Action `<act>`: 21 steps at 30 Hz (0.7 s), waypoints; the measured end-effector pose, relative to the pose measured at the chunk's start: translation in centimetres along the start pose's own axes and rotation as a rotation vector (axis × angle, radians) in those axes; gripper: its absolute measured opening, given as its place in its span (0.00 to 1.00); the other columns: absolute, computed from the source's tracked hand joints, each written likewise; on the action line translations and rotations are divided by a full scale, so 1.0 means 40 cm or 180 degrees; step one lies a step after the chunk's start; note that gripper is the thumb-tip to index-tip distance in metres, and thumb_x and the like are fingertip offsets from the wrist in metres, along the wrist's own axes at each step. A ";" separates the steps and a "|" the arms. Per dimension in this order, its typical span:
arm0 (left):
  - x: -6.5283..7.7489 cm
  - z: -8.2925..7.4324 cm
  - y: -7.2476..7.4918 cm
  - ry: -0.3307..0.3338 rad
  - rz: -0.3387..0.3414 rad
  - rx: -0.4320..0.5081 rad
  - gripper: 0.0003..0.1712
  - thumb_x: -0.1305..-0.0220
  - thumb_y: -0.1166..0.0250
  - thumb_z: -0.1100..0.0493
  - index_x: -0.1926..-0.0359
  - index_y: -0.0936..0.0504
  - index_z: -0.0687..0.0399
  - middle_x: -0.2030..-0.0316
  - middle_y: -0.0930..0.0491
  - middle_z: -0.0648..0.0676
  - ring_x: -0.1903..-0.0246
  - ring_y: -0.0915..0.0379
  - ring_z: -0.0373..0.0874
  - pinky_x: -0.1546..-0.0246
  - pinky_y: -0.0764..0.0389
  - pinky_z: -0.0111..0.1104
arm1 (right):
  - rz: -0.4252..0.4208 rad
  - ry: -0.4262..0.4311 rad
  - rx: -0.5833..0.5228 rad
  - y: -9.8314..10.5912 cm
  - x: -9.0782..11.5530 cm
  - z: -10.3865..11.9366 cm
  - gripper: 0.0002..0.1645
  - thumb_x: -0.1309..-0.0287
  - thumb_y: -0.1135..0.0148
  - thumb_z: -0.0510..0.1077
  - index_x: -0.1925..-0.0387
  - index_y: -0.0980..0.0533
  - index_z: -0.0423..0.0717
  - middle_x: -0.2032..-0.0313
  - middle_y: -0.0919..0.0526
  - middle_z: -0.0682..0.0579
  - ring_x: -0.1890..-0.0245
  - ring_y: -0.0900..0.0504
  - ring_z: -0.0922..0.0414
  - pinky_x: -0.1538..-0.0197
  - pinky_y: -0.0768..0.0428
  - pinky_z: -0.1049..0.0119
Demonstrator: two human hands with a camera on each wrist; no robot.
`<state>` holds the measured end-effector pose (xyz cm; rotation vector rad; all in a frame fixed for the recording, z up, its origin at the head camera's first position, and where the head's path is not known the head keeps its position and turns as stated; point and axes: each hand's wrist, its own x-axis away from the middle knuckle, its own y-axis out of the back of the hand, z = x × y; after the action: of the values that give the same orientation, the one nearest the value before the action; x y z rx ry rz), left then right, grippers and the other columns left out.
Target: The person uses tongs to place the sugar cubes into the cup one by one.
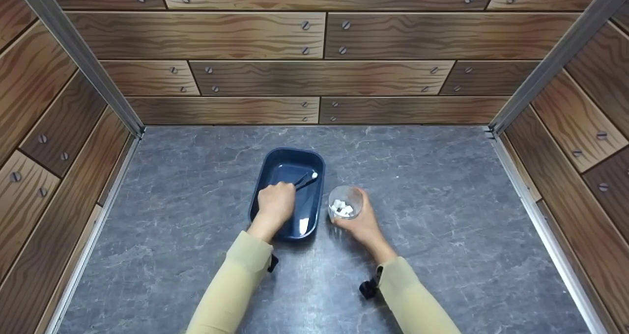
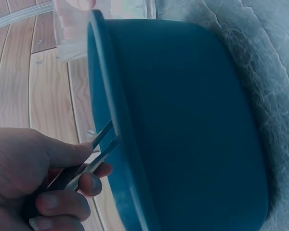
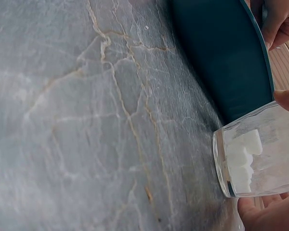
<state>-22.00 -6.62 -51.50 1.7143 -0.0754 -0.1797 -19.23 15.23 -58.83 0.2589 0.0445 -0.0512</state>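
My left hand [image 1: 276, 204] is over the deep blue tray [image 1: 269, 169], gripping a pair of dark tongs [image 2: 62, 179] between thumb and curled fingers. In the head view the tongs' two arms stand apart. A small white piece [image 1: 314, 175] shows at one tip, inside the tray's outline; whether it lies on the tray's bottom or on the tip, I cannot tell. To the right, my right hand [image 1: 363, 224] holds a clear glass [image 1: 345, 192] with thumb and fingers around its side. Several white cubes [image 3: 242, 161] lie at the bottom of the glass, which stands upright beside the tray.
The grey marbled tabletop [image 1: 442, 216] extends around the tray and glass. Wood-patterned panels [image 1: 314, 78] rise at the back and both sides, with metal rails [image 1: 545, 240] along the side edges.
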 end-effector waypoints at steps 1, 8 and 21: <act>-0.001 -0.001 -0.002 0.0001 -0.0007 0.0001 0.11 0.36 0.43 0.66 0.70 0.14 0.60 0.71 0.16 0.60 0.71 0.18 0.59 0.76 0.20 0.51 | -0.0002 0.0000 0.0014 0.000 0.000 0.001 0.59 0.70 0.22 0.32 0.33 0.42 0.37 0.39 0.32 0.32 0.38 0.32 0.39 0.34 0.38 0.46; -0.009 -0.004 -0.019 -0.0025 -0.0065 -0.0019 0.12 0.35 0.44 0.66 0.70 0.14 0.59 0.71 0.16 0.60 0.71 0.18 0.59 0.75 0.20 0.51 | -0.0008 0.0073 -0.0025 0.001 0.001 -0.001 0.59 0.70 0.20 0.32 0.33 0.41 0.36 0.39 0.32 0.32 0.37 0.33 0.38 0.33 0.40 0.46; -0.015 -0.013 -0.032 -0.0066 -0.0145 -0.0025 0.12 0.35 0.44 0.65 0.71 0.14 0.59 0.72 0.16 0.60 0.72 0.18 0.58 0.75 0.20 0.50 | 0.0017 -0.0055 0.0028 0.003 0.001 0.007 0.59 0.70 0.21 0.33 0.33 0.41 0.40 0.38 0.32 0.33 0.38 0.33 0.39 0.34 0.39 0.45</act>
<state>-22.58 -5.83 -52.64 1.7074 -0.0510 -0.2314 -19.19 15.26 -58.54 0.2674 0.0263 -0.0482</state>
